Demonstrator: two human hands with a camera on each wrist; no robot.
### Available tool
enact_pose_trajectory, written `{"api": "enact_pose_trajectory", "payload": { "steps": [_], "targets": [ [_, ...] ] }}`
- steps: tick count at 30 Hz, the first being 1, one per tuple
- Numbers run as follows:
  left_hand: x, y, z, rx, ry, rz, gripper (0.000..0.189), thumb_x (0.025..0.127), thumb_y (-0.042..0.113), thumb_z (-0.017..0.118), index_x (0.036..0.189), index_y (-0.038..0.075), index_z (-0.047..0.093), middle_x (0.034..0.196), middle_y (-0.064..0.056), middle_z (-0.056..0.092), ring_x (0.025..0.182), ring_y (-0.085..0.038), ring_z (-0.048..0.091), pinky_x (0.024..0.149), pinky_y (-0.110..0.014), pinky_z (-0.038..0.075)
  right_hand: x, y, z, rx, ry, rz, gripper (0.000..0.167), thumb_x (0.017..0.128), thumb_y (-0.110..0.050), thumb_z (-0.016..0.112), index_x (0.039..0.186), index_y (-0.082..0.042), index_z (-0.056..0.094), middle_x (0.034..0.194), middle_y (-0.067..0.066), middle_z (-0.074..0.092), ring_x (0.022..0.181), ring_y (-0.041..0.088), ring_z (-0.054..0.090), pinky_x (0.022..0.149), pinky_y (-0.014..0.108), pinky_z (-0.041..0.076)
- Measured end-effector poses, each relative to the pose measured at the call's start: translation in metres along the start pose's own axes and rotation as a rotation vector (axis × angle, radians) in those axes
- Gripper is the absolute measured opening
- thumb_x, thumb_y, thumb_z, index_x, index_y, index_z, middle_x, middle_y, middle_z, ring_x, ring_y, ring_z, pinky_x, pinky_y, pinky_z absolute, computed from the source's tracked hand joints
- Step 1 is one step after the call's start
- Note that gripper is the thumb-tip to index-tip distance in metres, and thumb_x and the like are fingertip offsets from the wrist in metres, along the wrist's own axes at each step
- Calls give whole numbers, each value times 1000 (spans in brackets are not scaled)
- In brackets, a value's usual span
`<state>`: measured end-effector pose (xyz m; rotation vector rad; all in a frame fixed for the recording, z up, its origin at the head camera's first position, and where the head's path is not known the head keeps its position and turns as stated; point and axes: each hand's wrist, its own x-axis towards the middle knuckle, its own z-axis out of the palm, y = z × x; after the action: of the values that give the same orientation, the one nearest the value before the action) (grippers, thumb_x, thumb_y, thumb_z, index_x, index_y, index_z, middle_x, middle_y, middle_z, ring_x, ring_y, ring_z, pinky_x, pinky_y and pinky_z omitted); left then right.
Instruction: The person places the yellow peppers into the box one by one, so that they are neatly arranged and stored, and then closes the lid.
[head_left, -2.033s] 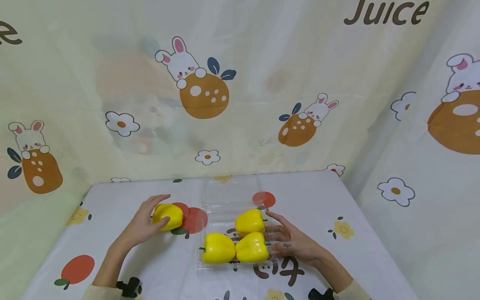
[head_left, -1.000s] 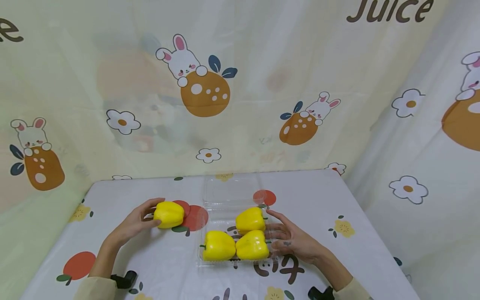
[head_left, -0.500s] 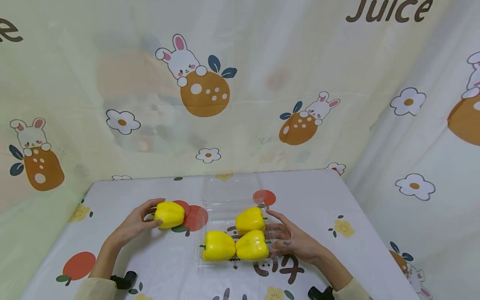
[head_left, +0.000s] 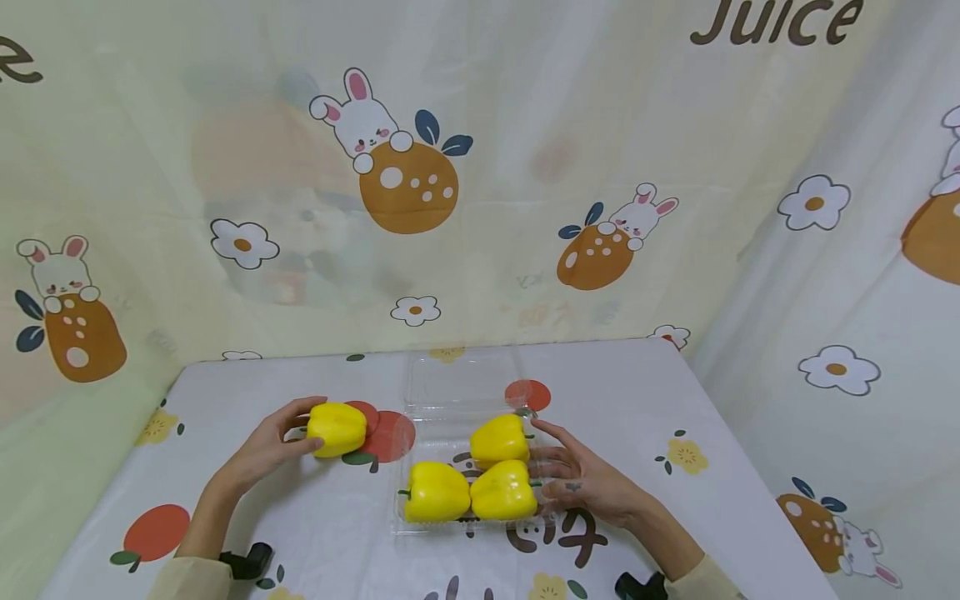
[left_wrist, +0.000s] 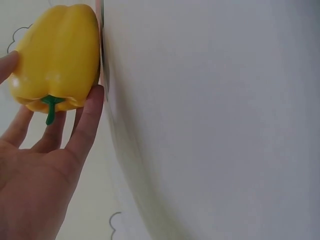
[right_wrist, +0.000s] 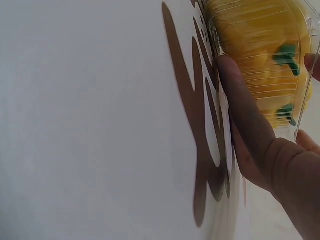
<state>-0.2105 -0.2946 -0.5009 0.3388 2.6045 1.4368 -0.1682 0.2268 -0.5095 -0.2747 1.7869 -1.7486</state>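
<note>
My left hand (head_left: 270, 442) holds a yellow bell pepper (head_left: 337, 430) by its stem end, left of the clear plastic clamshell box. In the left wrist view, thumb and fingers are spread around this pepper (left_wrist: 57, 52), its green stem pointing back at the palm. Three more yellow bell peppers lie in the box (head_left: 438, 417): one front left (head_left: 438, 492), one front right (head_left: 505, 491) and one behind it (head_left: 500, 442). Against the box's right wall rests my right hand (head_left: 588, 483), fingers extended. In the right wrist view, its thumb touches the ribbed clear wall (right_wrist: 260, 90).
The box's transparent lid (head_left: 465, 383) lies folded back behind it. A white patterned cloth (head_left: 637, 433) covers the table, and a printed curtain (head_left: 495, 250) hangs behind and at the sides. Black straps with mounts (head_left: 247, 561) sit on both wrists.
Two seconds ago my left hand lay further over the pepper; it has since drawn back to the stem end, and the pepper has turned slightly. My right hand and the box have stayed put.
</note>
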Motion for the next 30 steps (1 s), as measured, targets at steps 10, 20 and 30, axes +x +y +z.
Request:
{"api": "enact_pose_trajectory", "payload": {
  "steps": [10,20,30],
  "targets": [
    [0,9,1,2,33,29,64,99,21,72,156,9,47,158,-20,52,137,-44,53,109,-62,49,-1,-1,1,13,16,14,106,92,-5,75,171,-29,9,166,32,32,136,33,59,99,53,62],
    [0,24,9,-10,44,27,64,99,21,73,156,7,48,157,-19,52,136,-43,54,99,-32,54,0,-1,1,13,20,15,106,92,-5,75,171,-30,9,167,31,32,135,32,59,99,53,62],
    [-1,48,22,-74,64,50,64,98,18,75,155,10,49,155,-19,53,134,-42,53,91,-18,56,0,0,1,3,18,10,106,92,-5,74,171,-30,9,166,31,33,134,32,60,99,52,62]
  ]
}}
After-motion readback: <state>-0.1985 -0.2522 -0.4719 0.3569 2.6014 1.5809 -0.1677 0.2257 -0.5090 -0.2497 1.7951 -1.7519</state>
